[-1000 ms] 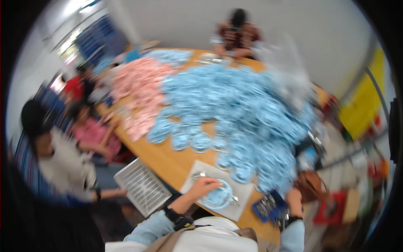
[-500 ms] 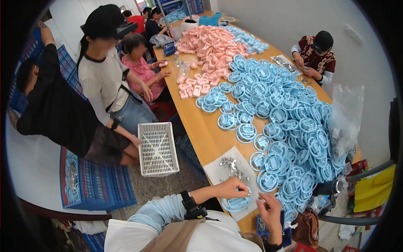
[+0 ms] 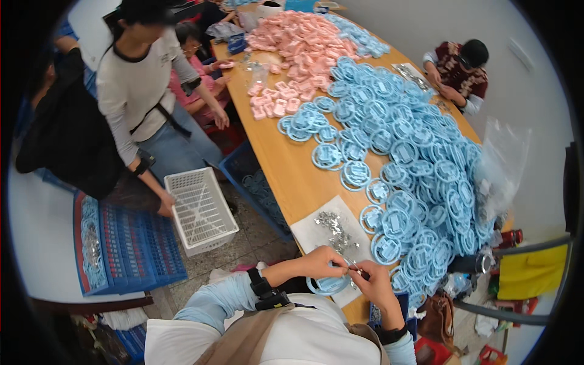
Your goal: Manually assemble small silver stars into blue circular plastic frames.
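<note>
Both my hands meet over the near edge of the table. My left hand (image 3: 324,263) is closed, its fingertips pinched at the rim of a light-blue round plastic frame (image 3: 325,286). Close against it, my right hand (image 3: 375,285) pinches a small, thin dark thing (image 3: 360,273) whose kind is too small to tell. The fingers partly hide the frame. Just beyond my hands, a heap of small silver metal parts (image 3: 336,230) lies on a white sheet (image 3: 310,230).
A big pile of blue round frames (image 3: 401,152) covers the table's right side, with pink plastic pieces (image 3: 298,42) farther back. At left, a person holds a white basket (image 3: 201,210) beside stacked blue crates (image 3: 131,243). Another person (image 3: 459,73) works across the table.
My right hand has moved left and up to meet my left hand over the blue frame. The person with the white basket has shifted it left, and my view has tilted slightly.
</note>
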The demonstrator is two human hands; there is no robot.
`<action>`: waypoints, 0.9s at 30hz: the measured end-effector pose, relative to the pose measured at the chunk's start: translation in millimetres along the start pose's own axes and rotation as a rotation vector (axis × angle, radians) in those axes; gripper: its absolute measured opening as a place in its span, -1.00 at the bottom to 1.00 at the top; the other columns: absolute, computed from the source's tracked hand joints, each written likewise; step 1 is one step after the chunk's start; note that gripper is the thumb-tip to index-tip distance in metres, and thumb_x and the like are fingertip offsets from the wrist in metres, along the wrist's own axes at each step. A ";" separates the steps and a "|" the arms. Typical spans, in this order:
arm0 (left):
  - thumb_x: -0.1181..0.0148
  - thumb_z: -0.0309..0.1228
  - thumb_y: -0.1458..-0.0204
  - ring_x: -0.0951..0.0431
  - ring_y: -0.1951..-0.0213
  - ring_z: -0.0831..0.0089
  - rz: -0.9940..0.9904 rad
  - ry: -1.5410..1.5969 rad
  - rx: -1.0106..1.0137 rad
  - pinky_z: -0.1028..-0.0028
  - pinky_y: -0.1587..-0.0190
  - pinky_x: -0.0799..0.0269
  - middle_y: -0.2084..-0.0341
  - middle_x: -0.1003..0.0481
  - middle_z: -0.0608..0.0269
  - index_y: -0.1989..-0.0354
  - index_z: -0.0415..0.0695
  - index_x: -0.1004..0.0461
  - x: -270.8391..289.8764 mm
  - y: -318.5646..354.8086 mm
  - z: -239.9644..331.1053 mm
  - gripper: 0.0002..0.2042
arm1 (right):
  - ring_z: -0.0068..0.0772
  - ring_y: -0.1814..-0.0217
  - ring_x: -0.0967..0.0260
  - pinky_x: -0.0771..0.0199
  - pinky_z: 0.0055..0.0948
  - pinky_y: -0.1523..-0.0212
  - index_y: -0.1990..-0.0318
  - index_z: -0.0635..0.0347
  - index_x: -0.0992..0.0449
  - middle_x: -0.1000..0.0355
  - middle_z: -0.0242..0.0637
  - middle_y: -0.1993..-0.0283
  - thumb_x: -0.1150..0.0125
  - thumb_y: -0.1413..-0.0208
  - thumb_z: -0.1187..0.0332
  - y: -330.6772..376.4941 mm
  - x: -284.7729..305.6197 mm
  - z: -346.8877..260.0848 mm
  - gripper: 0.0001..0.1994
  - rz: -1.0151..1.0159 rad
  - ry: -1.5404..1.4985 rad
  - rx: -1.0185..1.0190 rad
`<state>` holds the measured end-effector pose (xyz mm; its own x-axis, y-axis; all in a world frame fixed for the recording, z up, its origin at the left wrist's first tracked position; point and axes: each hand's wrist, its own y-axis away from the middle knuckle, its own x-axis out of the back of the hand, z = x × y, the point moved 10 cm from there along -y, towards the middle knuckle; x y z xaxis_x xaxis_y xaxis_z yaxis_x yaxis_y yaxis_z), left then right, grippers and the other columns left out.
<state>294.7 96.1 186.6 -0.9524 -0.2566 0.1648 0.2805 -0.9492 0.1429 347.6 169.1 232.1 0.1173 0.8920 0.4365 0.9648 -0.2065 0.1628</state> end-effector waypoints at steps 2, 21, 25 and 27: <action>-0.11 -0.43 0.11 -0.43 0.45 0.66 0.069 0.031 0.003 0.58 0.34 -0.35 0.55 -0.50 0.26 0.37 -0.23 -0.50 10.3 -0.3 -2.7 -0.84 | -0.69 0.63 -0.16 -0.12 -0.67 0.63 0.41 0.28 -0.48 -0.33 -0.40 0.57 -0.20 0.17 0.49 -5.5 2.3 4.0 -0.88 0.036 0.004 -0.026; -0.03 -0.47 0.01 -0.39 0.35 0.68 0.547 0.331 0.183 0.66 0.29 -0.33 0.36 -0.45 0.30 0.13 -0.29 -0.38 -54.7 76.7 -2.4 -0.73 | -0.26 0.58 -0.35 -0.36 -0.40 0.56 0.36 0.12 -0.49 -0.30 -0.30 0.36 -0.17 0.20 0.45 94.2 -17.3 -13.1 -0.84 0.241 0.268 0.402; -0.03 -0.48 0.02 -0.39 0.37 0.68 0.667 0.361 0.237 0.65 0.32 -0.32 0.38 -0.45 0.30 0.13 -0.29 -0.38 -69.7 103.8 -8.0 -0.73 | -0.24 0.58 -0.36 -0.38 -0.38 0.55 0.36 0.09 -0.49 -0.32 -0.30 0.31 -0.16 0.18 0.42 110.2 -33.2 -16.9 -0.85 0.168 0.369 0.410; -0.02 -0.50 0.03 -0.38 0.36 0.68 0.708 0.422 0.269 0.64 0.31 -0.31 0.38 -0.45 0.29 0.13 -0.28 -0.38 -76.0 113.7 -15.3 -0.74 | -0.22 0.57 -0.37 -0.39 -0.36 0.55 0.35 0.08 -0.49 -0.34 -0.27 0.23 -0.16 0.18 0.41 115.4 -34.8 -14.1 -0.84 0.185 0.289 0.451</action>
<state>397.2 4.9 175.4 -0.4932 -0.8674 -0.0658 0.7920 -0.4790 0.3785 451.5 108.5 248.1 0.2862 0.6979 0.6565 0.9467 -0.1004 -0.3060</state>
